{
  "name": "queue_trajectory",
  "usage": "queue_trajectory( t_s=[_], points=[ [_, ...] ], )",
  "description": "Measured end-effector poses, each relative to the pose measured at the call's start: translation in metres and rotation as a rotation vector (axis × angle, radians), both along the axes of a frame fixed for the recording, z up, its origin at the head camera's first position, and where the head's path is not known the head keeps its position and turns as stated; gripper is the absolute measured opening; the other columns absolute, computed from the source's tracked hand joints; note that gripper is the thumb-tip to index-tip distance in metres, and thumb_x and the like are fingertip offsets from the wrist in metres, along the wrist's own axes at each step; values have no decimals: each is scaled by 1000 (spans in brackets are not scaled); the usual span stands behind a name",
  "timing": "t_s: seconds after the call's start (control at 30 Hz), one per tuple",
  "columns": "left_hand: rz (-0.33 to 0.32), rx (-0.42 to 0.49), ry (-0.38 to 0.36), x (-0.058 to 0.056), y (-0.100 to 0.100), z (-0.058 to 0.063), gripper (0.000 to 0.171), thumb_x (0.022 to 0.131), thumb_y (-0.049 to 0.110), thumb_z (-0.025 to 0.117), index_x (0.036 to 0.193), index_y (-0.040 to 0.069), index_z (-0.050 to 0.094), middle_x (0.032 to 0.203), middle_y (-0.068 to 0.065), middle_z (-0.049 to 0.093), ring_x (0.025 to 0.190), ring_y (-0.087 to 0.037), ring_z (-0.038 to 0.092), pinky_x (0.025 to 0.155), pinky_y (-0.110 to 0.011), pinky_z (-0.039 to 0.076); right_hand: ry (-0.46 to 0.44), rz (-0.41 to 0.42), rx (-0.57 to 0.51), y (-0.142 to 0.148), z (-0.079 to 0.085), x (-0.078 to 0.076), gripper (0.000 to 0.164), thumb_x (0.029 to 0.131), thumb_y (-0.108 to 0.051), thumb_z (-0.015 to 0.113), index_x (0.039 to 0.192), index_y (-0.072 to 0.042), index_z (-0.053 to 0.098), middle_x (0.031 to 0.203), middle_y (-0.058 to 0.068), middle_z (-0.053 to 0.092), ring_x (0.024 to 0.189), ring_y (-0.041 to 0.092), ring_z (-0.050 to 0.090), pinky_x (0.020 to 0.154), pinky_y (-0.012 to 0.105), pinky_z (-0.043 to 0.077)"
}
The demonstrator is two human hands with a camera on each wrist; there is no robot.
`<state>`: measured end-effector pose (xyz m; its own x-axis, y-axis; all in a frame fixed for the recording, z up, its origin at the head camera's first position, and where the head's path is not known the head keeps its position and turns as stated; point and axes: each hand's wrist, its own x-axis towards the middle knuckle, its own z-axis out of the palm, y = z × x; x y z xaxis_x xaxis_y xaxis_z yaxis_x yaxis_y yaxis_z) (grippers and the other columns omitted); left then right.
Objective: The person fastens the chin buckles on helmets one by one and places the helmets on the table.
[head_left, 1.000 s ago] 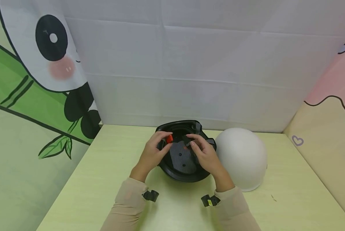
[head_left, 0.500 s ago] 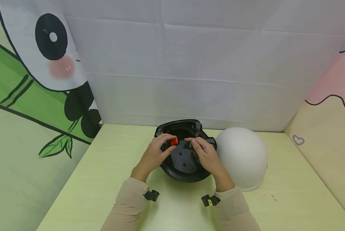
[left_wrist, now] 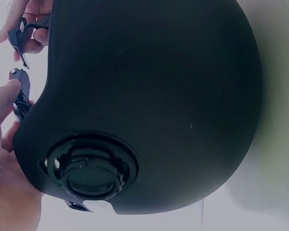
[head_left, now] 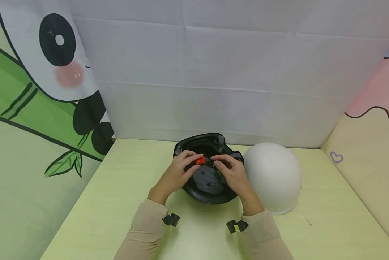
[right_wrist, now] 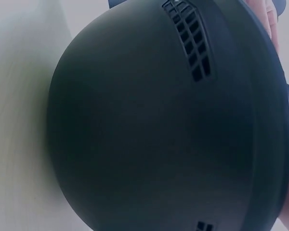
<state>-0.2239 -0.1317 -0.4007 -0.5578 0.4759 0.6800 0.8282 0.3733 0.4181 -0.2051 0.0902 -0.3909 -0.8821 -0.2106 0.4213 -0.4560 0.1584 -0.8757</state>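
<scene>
A black helmet (head_left: 205,198) lies upside down on the table, its lined inside facing up. Above its opening, my left hand (head_left: 173,174) pinches a red buckle half (head_left: 200,161) between thumb and fingers. Facing it, my right hand (head_left: 234,175) pinches the black buckle half (head_left: 209,163) on its strap. In the left wrist view the black half (left_wrist: 18,41) points toward the other half (left_wrist: 22,89), with a narrow gap between them. The helmet's dark outer shell (right_wrist: 154,125) fills most of the right wrist view and hides most of the right hand there.
A white helmet (head_left: 272,177), dome up, stands close to the right of the black one on the pale table (head_left: 103,202). Behind runs a white wall panel (head_left: 188,72). A round ridged part (left_wrist: 91,168) sits on the black shell.
My left hand has moved right with the red buckle half, nearing the black half in my right hand. The right hand has barely moved.
</scene>
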Motion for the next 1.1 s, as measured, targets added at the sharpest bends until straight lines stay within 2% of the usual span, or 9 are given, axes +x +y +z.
queue_trajectory(
  t_s=[0.1, 0.2, 0.33, 0.4, 0.6, 0.67, 0.77, 0.93, 1.1],
  points=[
    [10, -6, -24, 1, 1, -1, 42, 86, -1, 72, 127, -2, 62, 116, -13, 57, 101, -26, 56, 84, -43, 47, 5, 4, -26, 0, 0, 0, 21, 92, 5, 63, 112, 9, 66, 106, 21, 64, 86, 12, 56, 73, 21, 46],
    [30, -17, -57, 2, 2, -1, 41, 88, 1, 71, 128, -1, 62, 117, -12, 57, 102, -27, 55, 85, -46, 46, -4, -8, -29, -1, 9, 4, 21, 91, 9, 62, 111, 13, 65, 106, 25, 64, 85, 8, 56, 72, 19, 46],
    [47, -30, -63, 2, 3, 1, 40, 90, 4, 68, 129, 0, 61, 119, -11, 57, 103, -27, 54, 86, -47, 45, 8, -29, -12, 0, 10, 2, 20, 93, 2, 62, 111, 10, 67, 105, 20, 66, 88, 9, 59, 76, 21, 48],
    [53, -22, -61, 2, 4, 1, 40, 90, 4, 69, 129, -1, 61, 119, -11, 58, 104, -27, 55, 88, -46, 45, 33, -27, 1, 3, 2, -4, 20, 95, -3, 62, 111, 6, 69, 103, 16, 68, 90, 11, 59, 77, 23, 48],
    [61, 10, -110, 2, 6, 4, 35, 88, 5, 71, 121, 1, 62, 118, -10, 59, 111, -26, 55, 95, -44, 45, 83, 28, -16, 10, -5, -12, 27, 97, -19, 62, 112, 2, 70, 105, 8, 69, 92, 13, 59, 78, 22, 48],
    [53, 8, -120, 3, 5, 4, 33, 88, 5, 72, 120, 2, 62, 118, -10, 59, 111, -26, 55, 95, -43, 45, 68, 52, -41, 10, -6, -12, 30, 97, -23, 63, 113, 2, 69, 106, 11, 68, 92, 12, 59, 77, 21, 48],
    [40, -2, -125, 4, 4, 3, 33, 88, 5, 72, 120, 3, 63, 119, -9, 58, 112, -26, 54, 95, -43, 44, 30, 61, -55, 10, -7, -10, 28, 96, -18, 63, 111, 4, 67, 103, 14, 66, 89, 12, 60, 76, 21, 48],
    [27, -13, -124, 6, 1, 1, 34, 89, 7, 71, 122, 4, 63, 121, -8, 57, 112, -26, 53, 95, -46, 44, -32, 10, -6, 7, -5, -6, 19, 95, -7, 63, 107, 7, 69, 97, 12, 66, 87, 14, 57, 75, 26, 47],
    [10, 6, -113, 9, 0, 1, 33, 89, 6, 71, 121, 3, 63, 120, -9, 57, 112, -25, 53, 95, -44, 45, -71, -3, 33, 5, -5, -2, 22, 98, -11, 59, 112, 3, 70, 109, 12, 67, 100, 20, 56, 87, 35, 46]
  ],
)
